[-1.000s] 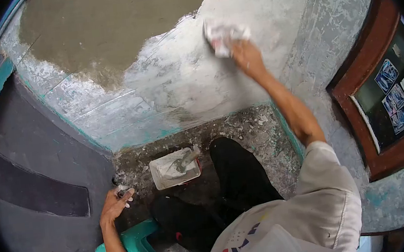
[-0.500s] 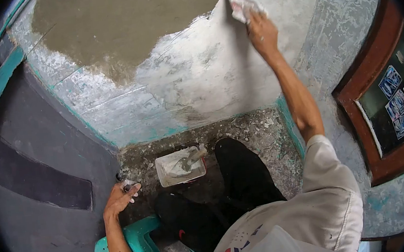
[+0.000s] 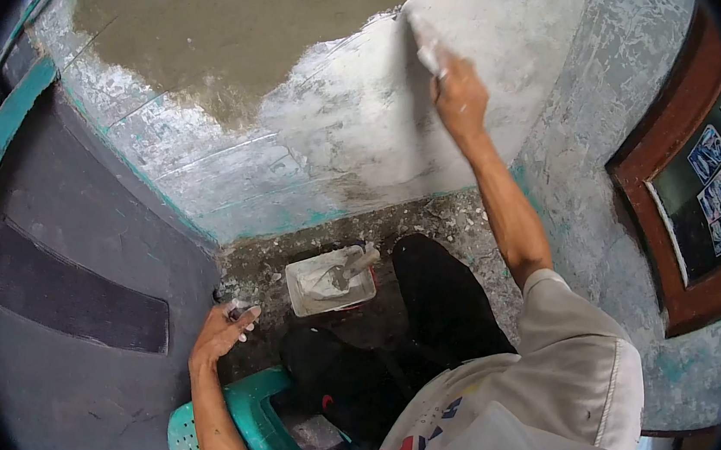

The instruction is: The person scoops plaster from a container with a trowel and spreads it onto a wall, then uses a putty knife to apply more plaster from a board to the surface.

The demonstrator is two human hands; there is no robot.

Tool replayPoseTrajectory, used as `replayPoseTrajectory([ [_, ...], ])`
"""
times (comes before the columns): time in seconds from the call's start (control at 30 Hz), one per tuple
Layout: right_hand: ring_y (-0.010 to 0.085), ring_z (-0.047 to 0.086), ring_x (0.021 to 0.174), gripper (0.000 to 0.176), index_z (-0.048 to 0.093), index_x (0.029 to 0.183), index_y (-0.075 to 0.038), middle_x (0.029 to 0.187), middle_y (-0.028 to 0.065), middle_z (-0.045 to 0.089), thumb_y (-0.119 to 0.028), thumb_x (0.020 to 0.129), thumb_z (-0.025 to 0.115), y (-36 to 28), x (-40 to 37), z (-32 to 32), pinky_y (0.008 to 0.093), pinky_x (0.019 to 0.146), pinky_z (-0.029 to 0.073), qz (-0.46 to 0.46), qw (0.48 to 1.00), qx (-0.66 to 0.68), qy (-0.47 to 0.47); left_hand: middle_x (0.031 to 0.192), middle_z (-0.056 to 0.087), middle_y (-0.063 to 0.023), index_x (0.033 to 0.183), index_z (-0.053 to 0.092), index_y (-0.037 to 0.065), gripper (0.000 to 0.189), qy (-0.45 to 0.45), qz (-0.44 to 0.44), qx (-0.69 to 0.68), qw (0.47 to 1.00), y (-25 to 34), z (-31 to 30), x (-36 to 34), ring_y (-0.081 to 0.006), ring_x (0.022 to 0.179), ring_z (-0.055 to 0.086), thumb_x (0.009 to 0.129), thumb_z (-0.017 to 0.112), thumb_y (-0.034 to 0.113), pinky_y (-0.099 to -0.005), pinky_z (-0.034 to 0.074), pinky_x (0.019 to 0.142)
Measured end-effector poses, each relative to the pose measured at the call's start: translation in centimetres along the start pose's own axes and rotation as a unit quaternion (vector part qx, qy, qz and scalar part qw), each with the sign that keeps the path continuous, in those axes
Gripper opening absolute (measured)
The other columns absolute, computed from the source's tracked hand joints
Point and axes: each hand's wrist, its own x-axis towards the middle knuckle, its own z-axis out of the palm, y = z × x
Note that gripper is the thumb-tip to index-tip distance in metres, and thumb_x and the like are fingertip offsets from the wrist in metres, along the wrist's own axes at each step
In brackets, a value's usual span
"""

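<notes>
My right hand (image 3: 463, 98) is closed on a flat, white-smeared putty scraper (image 3: 425, 43), seen nearly edge-on. Its far end meets the wall (image 3: 369, 129), on the whitened area just below the grey-brown patch (image 3: 246, 23). Low on the left, my left hand (image 3: 225, 329) has its fingers curled together, with white smears on the fingertips; whatever lies between them is too small to make out. Between that hand and my knee, a rectangular white tub (image 3: 296, 296) stands on the floor. White putty (image 3: 325, 289) and a putty knife (image 3: 349, 267) lie in it.
A green plastic stool (image 3: 261, 408) is under my left arm. Dark grey panelling (image 3: 79, 278) closes off the left side. On the right, a brown wooden frame (image 3: 633, 173) is set in the grey wall. Crumbs and flakes litter the floor (image 3: 429, 218).
My right hand and the scraper have moved down and slightly left along the wall, the scraper turning more edge-on. My left hand stays curled low on the left. The view has shifted slightly.
</notes>
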Motion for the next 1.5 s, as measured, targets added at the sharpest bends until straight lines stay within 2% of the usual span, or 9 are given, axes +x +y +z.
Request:
replayPoseTrajectory([
  [0.17, 0.0316, 0.067, 0.088, 0.049, 0.065, 0.130, -0.005, 0.116, 0.0126, 0.071, -0.010, 0.082, 0.072, -0.8, 0.3, 5.0, 0.0438, 0.072, 0.059, 0.033, 0.998, -0.049, -0.019, 0.087, 0.075, -0.0119, 0.118, 0.071, -0.001, 0.055, -0.010, 0.014, -0.001, 1.000, -1.2, 0.5, 1.2, -0.0174, 0.075, 0.067, 0.093, 0.076, 0.048, -0.0354, 0.054, 0.073],
  [0.3, 0.0342, 0.069, 0.083, 0.040, 0.060, 0.125, 0.009, 0.087, 0.0211, 0.067, -0.001, 0.086, 0.060, -9.2, -5.0, 7.0, 0.0479, 0.067, 0.059, -0.023, 0.984, 0.070, -0.162, 0.087, 0.075, -0.0111, 0.116, 0.071, -0.002, 0.056, -0.011, 0.002, -0.009, 1.000, -1.3, 0.0, 0.7, -0.0177, 0.073, 0.067, 0.092, 0.075, 0.049, -0.0363, 0.054, 0.074],
  [0.43, 0.0300, 0.069, 0.078, 0.047, 0.061, 0.131, -0.003, 0.090, 0.0157, 0.068, -0.004, 0.085, 0.067, -9.9, -6.9, 4.8, 0.0457, 0.063, 0.059, -0.126, 0.975, 0.177, -0.049, 0.087, 0.075, -0.0110, 0.116, 0.070, -0.003, 0.059, 0.004, 0.000, 0.009, 1.000, -0.7, -0.4, 0.0, -0.0178, 0.072, 0.068, 0.092, 0.076, 0.050, -0.0364, 0.055, 0.073],
  [0.5, 0.0331, 0.069, 0.087, 0.049, 0.064, 0.129, -0.006, 0.112, 0.0147, 0.071, -0.007, 0.082, 0.073, -7.0, -5.1, 2.8, 0.0419, 0.070, 0.061, 0.031, 0.988, 0.070, -0.131, 0.087, 0.076, -0.0112, 0.115, 0.070, -0.004, 0.059, 0.005, 0.005, 0.024, 1.000, -1.1, -0.3, 0.2, -0.0176, 0.072, 0.068, 0.092, 0.075, 0.050, -0.0359, 0.055, 0.072],
  [0.8, 0.0366, 0.069, 0.099, 0.050, 0.065, 0.131, -0.002, 0.125, 0.0180, 0.069, -0.017, 0.084, 0.075, -5.8, -1.3, 6.9, 0.0436, 0.078, 0.060, 0.034, 0.999, -0.027, -0.034, 0.086, 0.074, -0.0114, 0.107, 0.072, -0.002, 0.055, -0.016, 0.027, -0.006, 0.999, -0.8, 0.3, 1.5, -0.0182, 0.071, 0.066, 0.092, 0.075, 0.051, -0.0363, 0.054, 0.071],
  [1.07, 0.0346, 0.066, 0.085, 0.026, 0.066, 0.109, 0.002, 0.094, 0.0167, 0.065, -0.006, 0.085, 0.061, -23.3, -12.6, 9.8, 0.0483, 0.063, 0.057, -0.041, 0.950, 0.207, -0.228, 0.086, 0.074, -0.0112, 0.111, 0.071, -0.002, 0.058, -0.012, -0.001, 0.016, 1.000, -0.9, -0.4, 0.5, -0.0191, 0.074, 0.068, 0.091, 0.075, 0.052, -0.0371, 0.055, 0.075],
  [1.27, 0.0290, 0.070, 0.081, 0.045, 0.064, 0.132, -0.008, 0.100, 0.0144, 0.072, -0.011, 0.088, 0.071, -18.1, -9.2, 5.3, 0.0427, 0.065, 0.060, 0.001, 0.970, 0.184, -0.157, 0.084, 0.073, -0.0104, 0.111, 0.072, 0.000, 0.054, -0.005, 0.013, 0.017, 1.000, -0.8, -0.6, 0.2, -0.0195, 0.075, 0.067, 0.091, 0.075, 0.051, -0.0385, 0.054, 0.075],
  [1.33, 0.0266, 0.067, 0.081, 0.055, 0.064, 0.135, -0.007, 0.107, 0.0128, 0.073, -0.014, 0.082, 0.078, -14.4, -4.7, 3.9, 0.0369, 0.061, 0.057, -0.067, 0.993, 0.075, -0.059, 0.084, 0.073, -0.0100, 0.110, 0.073, 0.000, 0.053, -0.012, 0.019, 0.008, 1.000, -0.3, -0.5, 0.4, -0.0196, 0.074, 0.067, 0.092, 0.075, 0.050, -0.0384, 0.054, 0.075],
  [1.5, 0.0266, 0.061, 0.109, 0.051, 0.063, 0.137, -0.004, 0.135, 0.0103, 0.062, -0.008, 0.086, 0.064, -11.4, 0.0, 6.0, 0.0367, 0.083, 0.050, -0.294, 0.947, -0.060, -0.114, 0.084, 0.072, -0.0101, 0.108, 0.072, 0.000, 0.051, -0.014, 0.029, -0.019, 0.999, -1.5, -0.3, 0.8, -0.0190, 0.074, 0.066, 0.092, 0.074, 0.049, -0.0376, 0.054, 0.072],
])
